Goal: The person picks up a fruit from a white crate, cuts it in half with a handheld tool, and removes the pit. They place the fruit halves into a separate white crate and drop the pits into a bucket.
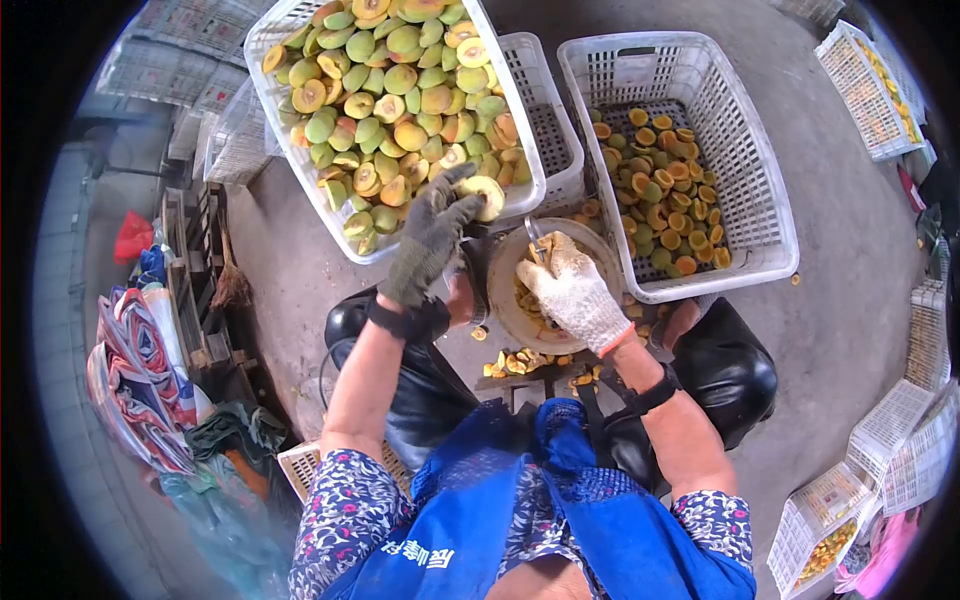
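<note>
My left hand (436,240), in a dark grey-green glove, grips a peach half (487,198) between thumb and fingers, its pale cut face showing. It is at the near right corner of a white crate (533,160) heaped with green-yellow peach halves (400,110). My right hand (577,295), in a white knit glove, is closed around a small metal pitting tool (533,236) with a curved tip; its handle is mostly hidden by the fingers. Below that hand stands a round pale bucket (503,300) with yellow scraps in it.
A second white crate (745,180) at the right contains hollowed peach halves (665,195). Yellow scraps (525,362) lie in front of the bucket. Wooden pallets (195,290), a broom (231,285) and folded sheeting (140,365) are at the left. More crates (815,525) stand along the right.
</note>
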Demonstrator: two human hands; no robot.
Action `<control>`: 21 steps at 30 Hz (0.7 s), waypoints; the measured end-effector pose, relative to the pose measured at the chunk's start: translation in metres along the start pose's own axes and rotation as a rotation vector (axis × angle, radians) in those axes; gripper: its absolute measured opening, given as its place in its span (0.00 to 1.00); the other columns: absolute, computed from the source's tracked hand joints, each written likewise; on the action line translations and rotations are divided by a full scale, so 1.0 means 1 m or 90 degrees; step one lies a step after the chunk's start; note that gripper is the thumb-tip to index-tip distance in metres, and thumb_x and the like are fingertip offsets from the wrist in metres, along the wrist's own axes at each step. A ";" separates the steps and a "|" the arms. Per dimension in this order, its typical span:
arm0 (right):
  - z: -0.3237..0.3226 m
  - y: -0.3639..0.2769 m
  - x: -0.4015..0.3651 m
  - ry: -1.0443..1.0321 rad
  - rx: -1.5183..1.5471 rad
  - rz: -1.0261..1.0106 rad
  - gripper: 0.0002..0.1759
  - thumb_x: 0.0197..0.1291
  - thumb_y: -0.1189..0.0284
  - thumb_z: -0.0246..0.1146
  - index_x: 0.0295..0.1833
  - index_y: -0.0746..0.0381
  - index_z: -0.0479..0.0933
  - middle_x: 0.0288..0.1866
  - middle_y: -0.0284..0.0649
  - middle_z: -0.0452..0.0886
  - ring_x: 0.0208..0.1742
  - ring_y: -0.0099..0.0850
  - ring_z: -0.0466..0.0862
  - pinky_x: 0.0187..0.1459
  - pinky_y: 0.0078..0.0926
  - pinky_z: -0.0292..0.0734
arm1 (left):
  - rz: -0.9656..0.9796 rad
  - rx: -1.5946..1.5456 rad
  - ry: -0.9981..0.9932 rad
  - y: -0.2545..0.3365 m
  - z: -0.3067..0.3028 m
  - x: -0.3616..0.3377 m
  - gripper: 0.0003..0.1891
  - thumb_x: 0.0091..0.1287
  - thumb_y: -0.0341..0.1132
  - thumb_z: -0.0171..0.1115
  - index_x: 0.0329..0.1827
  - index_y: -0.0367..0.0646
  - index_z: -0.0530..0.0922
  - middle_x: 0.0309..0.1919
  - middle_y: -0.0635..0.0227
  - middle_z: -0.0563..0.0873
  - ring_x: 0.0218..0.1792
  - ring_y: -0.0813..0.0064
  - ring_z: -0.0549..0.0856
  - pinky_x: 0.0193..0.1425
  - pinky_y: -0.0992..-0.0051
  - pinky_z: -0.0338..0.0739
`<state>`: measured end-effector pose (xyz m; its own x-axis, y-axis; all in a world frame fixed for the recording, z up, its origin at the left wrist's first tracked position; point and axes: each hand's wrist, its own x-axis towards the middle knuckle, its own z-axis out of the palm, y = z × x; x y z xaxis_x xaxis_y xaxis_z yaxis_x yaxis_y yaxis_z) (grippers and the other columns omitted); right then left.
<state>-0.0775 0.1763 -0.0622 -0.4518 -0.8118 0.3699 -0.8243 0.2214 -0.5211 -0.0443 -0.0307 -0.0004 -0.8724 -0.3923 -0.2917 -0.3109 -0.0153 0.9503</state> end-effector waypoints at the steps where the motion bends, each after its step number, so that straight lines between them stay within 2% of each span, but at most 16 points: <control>1: -0.003 -0.004 0.002 -0.002 -0.004 0.003 0.12 0.56 0.70 0.59 0.45 0.61 0.77 0.49 0.57 0.76 0.47 0.51 0.78 0.47 0.42 0.75 | 0.002 -0.076 -0.006 -0.003 0.009 -0.007 0.18 0.67 0.30 0.57 0.57 0.32 0.71 0.47 0.64 0.81 0.42 0.78 0.82 0.45 0.78 0.79; 3: -0.005 -0.010 0.004 0.056 -0.205 -0.035 0.13 0.54 0.71 0.60 0.45 0.62 0.78 0.52 0.60 0.75 0.46 0.51 0.79 0.47 0.39 0.76 | 0.000 -0.156 -0.014 -0.007 0.026 -0.018 0.19 0.68 0.29 0.55 0.60 0.32 0.70 0.49 0.64 0.81 0.43 0.77 0.82 0.47 0.78 0.80; 5: 0.005 -0.010 -0.001 0.029 -0.201 0.007 0.13 0.54 0.72 0.60 0.46 0.63 0.77 0.54 0.64 0.73 0.45 0.50 0.79 0.45 0.38 0.76 | 0.007 -0.212 -0.014 -0.005 0.041 -0.028 0.19 0.69 0.28 0.53 0.62 0.31 0.67 0.53 0.60 0.79 0.50 0.73 0.81 0.55 0.74 0.78; 7: 0.011 -0.008 0.001 0.135 -0.254 0.031 0.17 0.52 0.73 0.60 0.48 0.69 0.75 0.50 0.59 0.74 0.32 0.42 0.79 0.33 0.32 0.75 | 0.021 -0.237 -0.011 -0.016 0.049 -0.030 0.19 0.69 0.28 0.53 0.62 0.31 0.67 0.54 0.60 0.78 0.50 0.73 0.80 0.57 0.74 0.76; 8: 0.014 -0.010 0.002 0.146 -0.184 0.114 0.13 0.54 0.73 0.60 0.45 0.69 0.76 0.49 0.58 0.73 0.33 0.41 0.79 0.33 0.33 0.75 | 0.046 -0.209 0.004 -0.019 0.050 -0.030 0.19 0.69 0.28 0.53 0.62 0.31 0.67 0.54 0.60 0.78 0.51 0.73 0.80 0.57 0.74 0.76; 11: 0.000 -0.013 0.005 0.165 -0.150 0.120 0.12 0.55 0.72 0.60 0.42 0.69 0.75 0.47 0.56 0.73 0.33 0.41 0.79 0.34 0.34 0.75 | 0.054 -0.220 0.024 -0.026 0.058 -0.034 0.20 0.69 0.28 0.53 0.62 0.31 0.67 0.55 0.59 0.78 0.51 0.74 0.80 0.57 0.75 0.76; 12: -0.001 -0.014 0.006 0.165 -0.150 0.121 0.12 0.55 0.72 0.60 0.42 0.69 0.75 0.47 0.56 0.73 0.33 0.41 0.79 0.34 0.34 0.75 | 0.060 -0.192 0.049 -0.030 0.058 -0.034 0.19 0.68 0.28 0.55 0.61 0.32 0.69 0.53 0.62 0.79 0.51 0.77 0.79 0.55 0.77 0.76; 14: 0.000 -0.015 0.007 0.144 -0.090 0.196 0.10 0.55 0.72 0.60 0.41 0.67 0.75 0.46 0.57 0.73 0.34 0.41 0.79 0.34 0.34 0.75 | 0.066 -0.163 0.072 -0.036 0.061 -0.034 0.19 0.66 0.28 0.58 0.61 0.34 0.71 0.51 0.65 0.81 0.50 0.80 0.79 0.54 0.79 0.76; 16: 0.003 -0.016 0.006 0.154 -0.056 0.222 0.10 0.55 0.72 0.59 0.40 0.66 0.75 0.46 0.57 0.73 0.35 0.42 0.79 0.34 0.35 0.75 | 0.126 -0.014 0.100 -0.040 0.063 -0.035 0.18 0.66 0.29 0.59 0.59 0.34 0.73 0.48 0.65 0.82 0.48 0.80 0.80 0.53 0.80 0.75; 17: 0.005 -0.016 0.004 0.163 -0.023 0.249 0.09 0.55 0.72 0.58 0.40 0.66 0.75 0.45 0.56 0.73 0.35 0.43 0.79 0.34 0.35 0.75 | 0.125 -0.013 0.099 -0.042 0.066 -0.036 0.18 0.66 0.29 0.59 0.59 0.34 0.73 0.48 0.65 0.82 0.48 0.80 0.80 0.53 0.80 0.75; 18: 0.007 -0.013 0.000 0.161 -0.022 0.253 0.09 0.55 0.72 0.58 0.40 0.66 0.75 0.45 0.56 0.73 0.35 0.43 0.79 0.34 0.35 0.75 | 0.139 -0.003 0.114 -0.044 0.071 -0.037 0.18 0.66 0.28 0.59 0.58 0.34 0.74 0.47 0.64 0.82 0.47 0.79 0.80 0.53 0.80 0.75; 20: 0.010 0.000 -0.007 0.044 -0.179 0.112 0.19 0.60 0.68 0.59 0.53 0.68 0.71 0.45 0.56 0.77 0.41 0.51 0.77 0.41 0.43 0.76 | 0.156 0.006 0.129 -0.048 0.073 -0.037 0.17 0.65 0.28 0.59 0.57 0.35 0.74 0.47 0.64 0.83 0.47 0.78 0.80 0.52 0.79 0.74; 21: 0.010 0.002 -0.008 0.044 -0.179 0.113 0.19 0.60 0.68 0.59 0.53 0.68 0.71 0.45 0.56 0.77 0.41 0.51 0.77 0.41 0.43 0.76 | 0.169 0.033 0.126 -0.051 0.072 -0.038 0.18 0.65 0.28 0.59 0.57 0.34 0.73 0.48 0.63 0.82 0.48 0.77 0.80 0.55 0.77 0.73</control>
<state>-0.0717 0.1778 -0.0738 -0.6110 -0.7108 0.3486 -0.7881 0.5045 -0.3527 -0.0225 0.0508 -0.0460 -0.8371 -0.5470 -0.0039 -0.1064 0.1558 0.9820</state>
